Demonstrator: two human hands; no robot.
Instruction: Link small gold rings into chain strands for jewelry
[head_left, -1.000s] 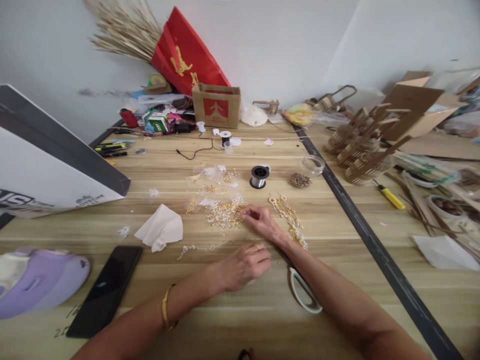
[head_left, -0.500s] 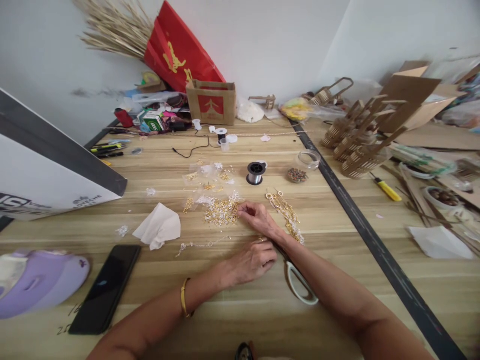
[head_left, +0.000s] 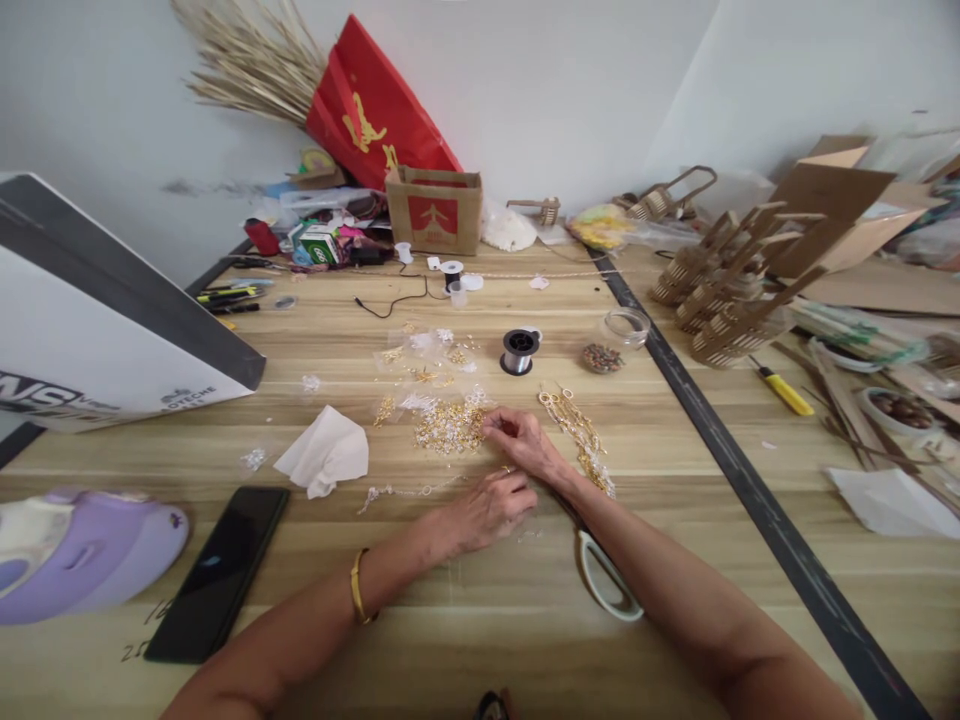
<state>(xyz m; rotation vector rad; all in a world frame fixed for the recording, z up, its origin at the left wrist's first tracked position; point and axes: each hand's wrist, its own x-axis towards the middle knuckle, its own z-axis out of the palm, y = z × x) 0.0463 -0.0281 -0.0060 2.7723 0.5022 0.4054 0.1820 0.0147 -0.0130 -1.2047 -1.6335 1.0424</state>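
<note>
My right hand (head_left: 525, 440) is at the right edge of a pile of small gold and clear beads (head_left: 448, 428), its thumb and forefinger pinched together. Whatever lies between those fingertips is too small to make out. Just below it, my left hand (head_left: 491, 508) rests low over the table with fingers curled in; their contents are hidden. A few tiny clear pieces (head_left: 529, 537) lie beside its fingers. A thin beaded chain (head_left: 397, 491) stretches to the left of this hand. Under my right forearm are scissors (head_left: 609, 580), partly covered, with a pale handle showing.
Gold bead strands (head_left: 576, 430) lie right of my right hand. Beyond are a wire spool (head_left: 519, 352), a heap of dark beads (head_left: 602, 358) and a clear round container (head_left: 627, 326). On the left are a white tissue (head_left: 324, 452), a phone (head_left: 219, 575) and a large white box (head_left: 112, 350).
My left hand has shifted slightly left, and tiny clear pieces now show beside it. My right hand stays at the bead pile, still pinched. The whole view has shifted a little.
</note>
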